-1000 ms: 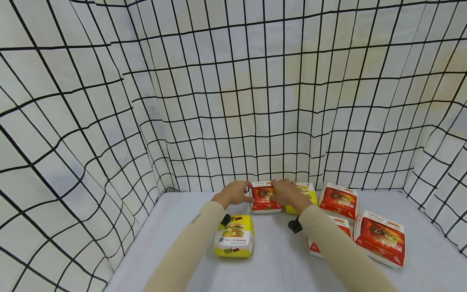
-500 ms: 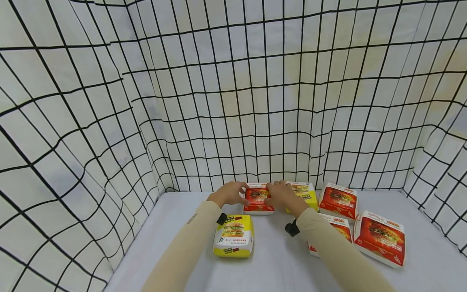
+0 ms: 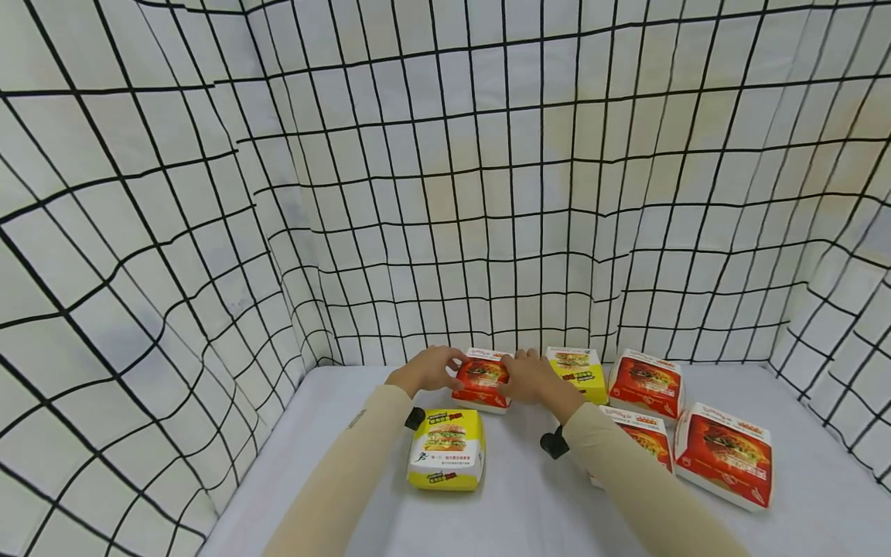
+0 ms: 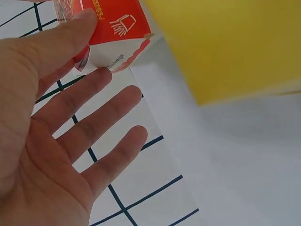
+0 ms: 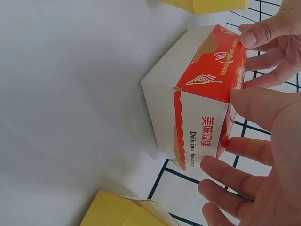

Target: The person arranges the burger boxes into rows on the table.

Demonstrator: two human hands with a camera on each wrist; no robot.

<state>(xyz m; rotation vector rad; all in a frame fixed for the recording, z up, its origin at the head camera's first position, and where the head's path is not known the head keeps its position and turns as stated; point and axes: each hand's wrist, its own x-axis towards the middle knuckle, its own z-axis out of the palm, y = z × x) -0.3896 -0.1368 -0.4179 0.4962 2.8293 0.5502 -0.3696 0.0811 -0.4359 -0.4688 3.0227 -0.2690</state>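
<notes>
A red-and-white burger box (image 3: 482, 381) stands near the back edge of the table, turned slightly askew. My left hand (image 3: 426, 370) grips its left side, thumb on the top edge and index finger against the side wall in the left wrist view; the other fingers spread away. On the opposite side my right hand (image 3: 533, 377) holds the box. In the right wrist view its thumb lies at the top edge of the burger box (image 5: 195, 101), fingertips along the printed side. A yellow burger box (image 3: 446, 451) sits in front, below the left hand.
Another yellow burger box (image 3: 580, 374) stands at the back, right of the right hand. Red burger boxes (image 3: 646, 383) (image 3: 725, 455) (image 3: 642, 438) are grouped on the right, one partly behind the right sleeve. Black netting (image 3: 459, 232) over white cloth walls the table (image 3: 515, 503).
Both hands have moved left with the red burger box, slightly nearer to me, and it has turned a little. A gap now shows between it and the yellow box at the back.
</notes>
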